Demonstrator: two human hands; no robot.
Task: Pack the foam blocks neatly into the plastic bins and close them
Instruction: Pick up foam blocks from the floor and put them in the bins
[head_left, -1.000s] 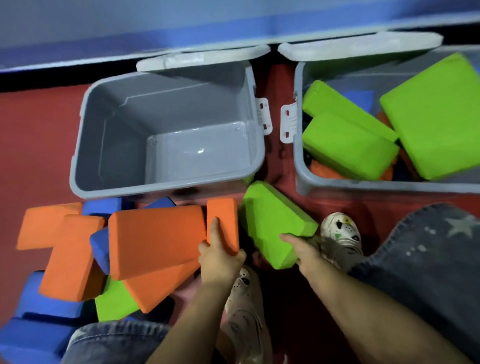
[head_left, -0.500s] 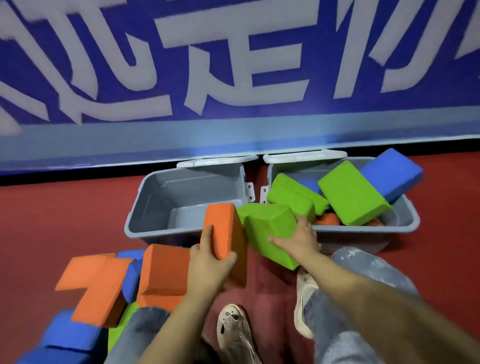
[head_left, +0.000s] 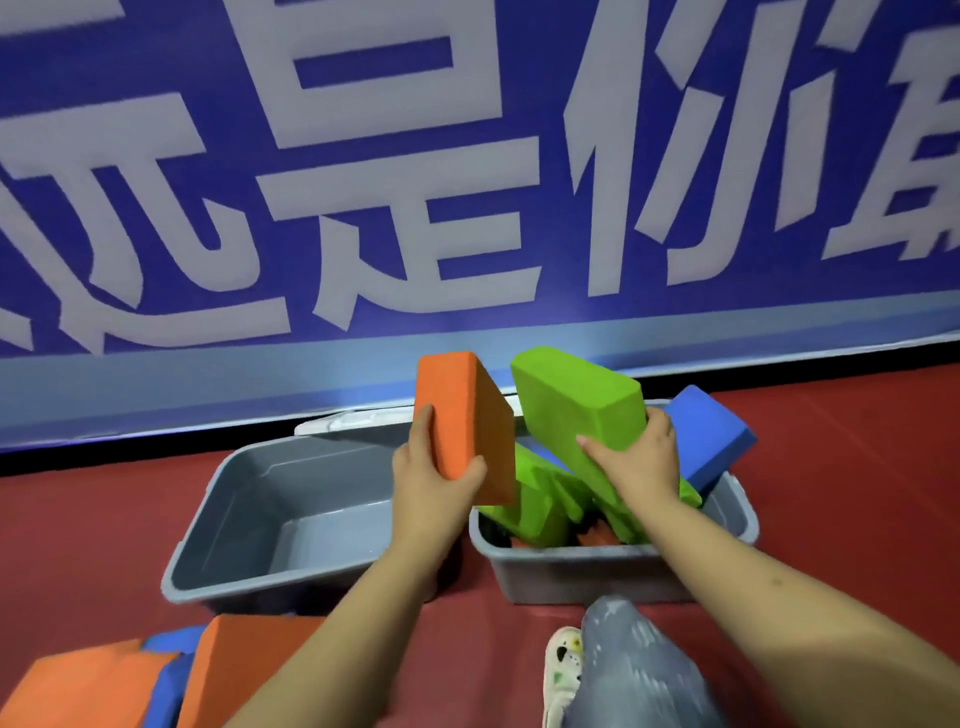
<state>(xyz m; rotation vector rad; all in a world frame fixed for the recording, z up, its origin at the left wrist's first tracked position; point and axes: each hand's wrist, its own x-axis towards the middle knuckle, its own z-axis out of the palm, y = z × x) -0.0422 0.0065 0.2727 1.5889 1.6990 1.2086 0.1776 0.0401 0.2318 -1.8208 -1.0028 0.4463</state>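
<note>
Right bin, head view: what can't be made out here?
- Contents of the right bin: hidden by the green block, right hand and heaped blocks.
- Floor pile: cut off by the bottom edge.
- Lid: mostly behind the orange block in the left hand.

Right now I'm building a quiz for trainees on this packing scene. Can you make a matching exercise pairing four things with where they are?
Things:
1. orange block
2. green block
3. blue block
4. left bin

Places or states:
A. leaning out over the right bin's far rim
B. held in the right hand
C. holds no blocks that show
D. held in the left hand

Pairs: 1-D, 2-B, 3-A, 4-C
</note>
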